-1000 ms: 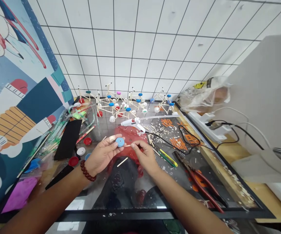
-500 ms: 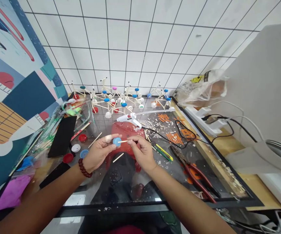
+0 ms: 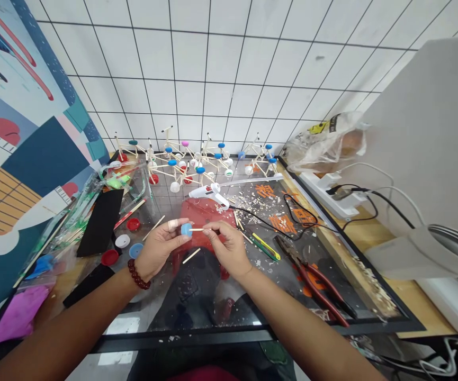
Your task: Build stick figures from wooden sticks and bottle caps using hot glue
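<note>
Between thumb and fingers, my left hand (image 3: 162, 246) holds a light blue bottle cap (image 3: 186, 230). A bandage wraps one finger of that hand, and a beaded bracelet circles the wrist. My right hand (image 3: 229, 244) pinches a short thin wooden stick (image 3: 197, 229), its left end against the cap. Whether the two are stuck together I cannot tell. Below my hands another short stick (image 3: 191, 256) lies on the glossy tabletop. A white glue gun (image 3: 209, 194) rests just beyond them. Loose caps, including a red cap (image 3: 110, 257) and a white cap (image 3: 123, 241), lie left of my left hand.
Several small stick-and-cap models (image 3: 200, 161) stand along the tiled wall. At right lie red-handled pliers (image 3: 316, 283), a green-and-yellow utility knife (image 3: 266, 247) and the glue gun's black cord. A power strip (image 3: 332, 196) sits at the right edge. Black strips (image 3: 100, 222) and plastic bags lie left.
The blue cap has turned in my left hand, so its side now shows more than its face. My right hand still pinches the stick against it.
</note>
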A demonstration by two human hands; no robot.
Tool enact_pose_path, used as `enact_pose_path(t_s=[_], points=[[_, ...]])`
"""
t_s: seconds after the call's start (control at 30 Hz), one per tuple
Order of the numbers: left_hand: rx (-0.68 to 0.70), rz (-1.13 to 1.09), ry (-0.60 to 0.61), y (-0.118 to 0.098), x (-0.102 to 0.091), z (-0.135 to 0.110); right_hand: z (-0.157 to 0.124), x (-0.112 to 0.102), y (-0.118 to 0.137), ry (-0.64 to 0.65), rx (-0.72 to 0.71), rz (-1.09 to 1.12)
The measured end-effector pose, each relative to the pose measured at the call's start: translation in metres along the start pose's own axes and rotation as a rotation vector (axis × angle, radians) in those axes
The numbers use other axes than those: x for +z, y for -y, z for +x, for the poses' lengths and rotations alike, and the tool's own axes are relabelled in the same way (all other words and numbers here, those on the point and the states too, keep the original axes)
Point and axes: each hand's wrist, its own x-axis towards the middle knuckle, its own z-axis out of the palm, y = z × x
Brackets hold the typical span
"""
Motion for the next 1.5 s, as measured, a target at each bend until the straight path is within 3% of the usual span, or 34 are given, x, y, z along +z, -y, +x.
enact_pose_path(t_s=[0.23,0.4,0.67,0.93,1.07,1.2,1.3,1.5], points=[[0.106,0.142,0.080,0.005,0.000,-0.004,-0.001,0.001,-0.002,0.045,-0.027,-0.037],[0.134,0.132,-0.002,0.008,-0.002,-0.002,-0.001,0.003,-0.007,0.100,0.017,-0.032],[0.119,0.158,0.074,0.005,0.002,-0.005,-0.002,0.005,-0.011,0.150,-0.100,-0.003],[0.108,0.179,0.108,0.005,0.002,-0.007,-0.002,0.002,-0.004,0.171,-0.076,-0.047],[0.318,0.393,0.021,0.001,0.001,-0.008,-0.001,0.000,-0.002,0.116,0.017,-0.071],[0.515,0.906,-0.038,-0.015,-0.010,-0.007,-0.002,0.001,-0.009,0.042,0.151,-0.031],[0.416,1.231,0.097,-0.038,-0.028,-0.007,-0.003,0.002,-0.016,0.027,0.195,-0.002],[0.254,1.332,0.125,-0.099,-0.071,-0.026,-0.001,0.003,-0.022,0.055,0.192,0.008]])
